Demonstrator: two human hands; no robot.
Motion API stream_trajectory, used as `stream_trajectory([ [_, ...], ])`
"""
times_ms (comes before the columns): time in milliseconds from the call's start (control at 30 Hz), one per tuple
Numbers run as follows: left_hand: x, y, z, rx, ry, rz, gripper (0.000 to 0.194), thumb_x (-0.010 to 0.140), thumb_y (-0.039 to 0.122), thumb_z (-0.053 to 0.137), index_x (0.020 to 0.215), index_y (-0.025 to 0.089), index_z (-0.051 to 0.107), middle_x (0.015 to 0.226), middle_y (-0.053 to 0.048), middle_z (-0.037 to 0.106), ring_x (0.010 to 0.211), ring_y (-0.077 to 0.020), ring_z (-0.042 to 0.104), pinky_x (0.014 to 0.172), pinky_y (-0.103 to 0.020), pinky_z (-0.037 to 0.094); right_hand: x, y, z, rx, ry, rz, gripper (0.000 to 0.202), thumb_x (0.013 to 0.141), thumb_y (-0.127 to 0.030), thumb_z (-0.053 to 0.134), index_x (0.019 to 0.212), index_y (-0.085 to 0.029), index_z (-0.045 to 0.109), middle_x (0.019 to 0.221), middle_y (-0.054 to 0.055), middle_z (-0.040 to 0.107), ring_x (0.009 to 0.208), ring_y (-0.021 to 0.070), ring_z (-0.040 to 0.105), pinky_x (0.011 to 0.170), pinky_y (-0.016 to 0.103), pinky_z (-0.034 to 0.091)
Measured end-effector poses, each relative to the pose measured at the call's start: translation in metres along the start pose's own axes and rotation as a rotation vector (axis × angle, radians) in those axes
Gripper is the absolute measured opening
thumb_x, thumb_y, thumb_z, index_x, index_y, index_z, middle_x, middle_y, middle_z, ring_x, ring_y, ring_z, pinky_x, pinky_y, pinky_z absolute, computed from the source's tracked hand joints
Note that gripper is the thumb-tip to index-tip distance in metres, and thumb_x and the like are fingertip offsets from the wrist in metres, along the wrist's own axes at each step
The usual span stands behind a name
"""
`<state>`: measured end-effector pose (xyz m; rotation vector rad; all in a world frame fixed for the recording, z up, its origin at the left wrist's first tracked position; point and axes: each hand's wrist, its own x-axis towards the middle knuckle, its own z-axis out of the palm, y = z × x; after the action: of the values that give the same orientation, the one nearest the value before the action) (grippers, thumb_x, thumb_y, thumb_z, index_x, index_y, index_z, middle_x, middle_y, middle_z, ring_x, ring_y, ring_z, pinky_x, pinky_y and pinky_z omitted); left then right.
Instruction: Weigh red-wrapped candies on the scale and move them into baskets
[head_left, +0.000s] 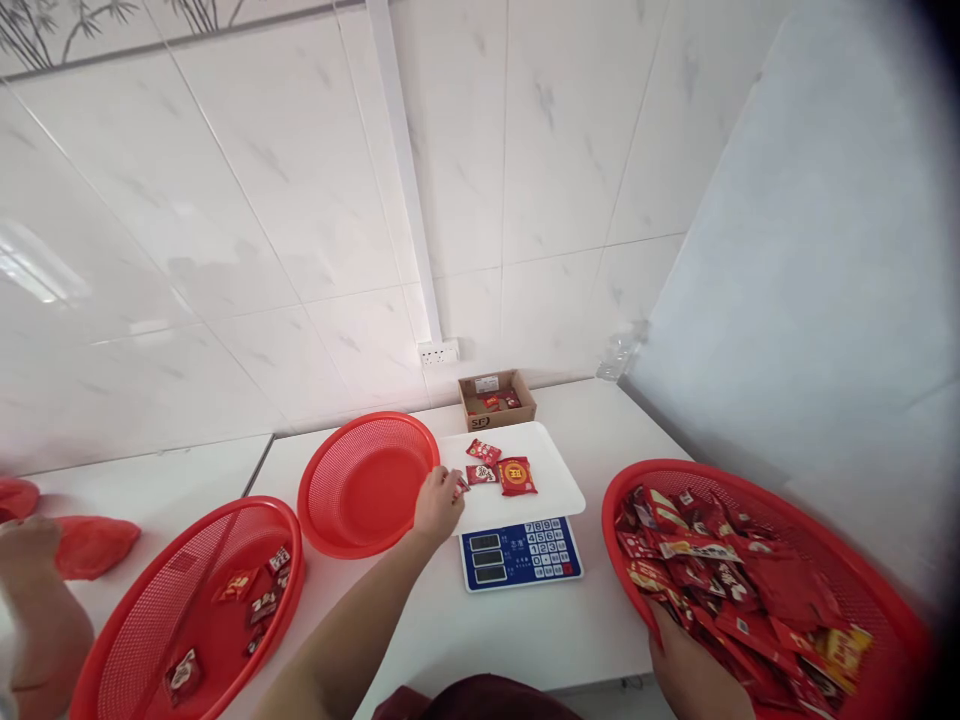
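My left hand is at the left edge of the scale's white tray, its fingers closed on a small wrapped snack packet. Beside it on the tray lie two small red-and-white packets, one of them nearest the hand, and a larger red square packet with a yellow circle. The scale's blue panel faces me. My right hand grips the near-left rim of a red basket heaped with mostly red snack packets. Its fingers are partly hidden by the basket.
A red mesh basket stands left of the scale, and another with several packets is nearer. Behind the scale sits a cardboard box with packets. Another person's hand is at far left by a red bag. A wall closes the right side.
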<state>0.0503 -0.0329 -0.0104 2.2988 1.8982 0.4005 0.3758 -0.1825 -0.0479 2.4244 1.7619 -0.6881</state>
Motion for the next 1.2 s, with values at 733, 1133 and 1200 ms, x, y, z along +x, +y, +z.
stream_trajectory([
  [733,0.042,0.040,0.033,0.016,-0.238,0.015,0.030,0.083,0.013,0.045,0.111,0.019,0.052,0.115,-0.011,0.056,0.112,-0.0225,0.051,0.094,-0.037,0.039,-0.003,-0.003,-0.004,0.006,0.029,0.005,0.051,0.089,-0.021,0.019,0.133,-0.016,0.045,0.113,0.013,0.067,0.090,0.0240,0.068,0.076,0.038,0.051],
  [1133,0.018,-0.031,-0.017,0.078,0.210,-0.422,0.042,0.084,0.017,0.041,0.126,0.016,0.041,0.137,-0.017,0.040,0.126,-0.0294,0.038,0.102,-0.046,0.032,0.000,0.001,0.001,-0.040,0.067,-0.043,0.049,0.088,-0.018,0.020,0.130,-0.015,0.046,0.083,0.010,0.073,0.077,0.0220,0.070,0.075,0.035,0.051],
  [1200,0.022,-0.031,-0.014,0.107,0.163,-0.368,0.046,0.083,0.018,0.043,0.129,0.017,0.041,0.143,-0.015,0.036,0.133,-0.0299,0.029,0.108,-0.048,0.024,0.001,0.002,0.004,-0.033,0.091,-0.047,0.048,0.088,-0.018,0.022,0.129,-0.017,0.048,0.088,0.010,0.073,0.078,0.0215,0.070,0.074,0.034,0.051],
])
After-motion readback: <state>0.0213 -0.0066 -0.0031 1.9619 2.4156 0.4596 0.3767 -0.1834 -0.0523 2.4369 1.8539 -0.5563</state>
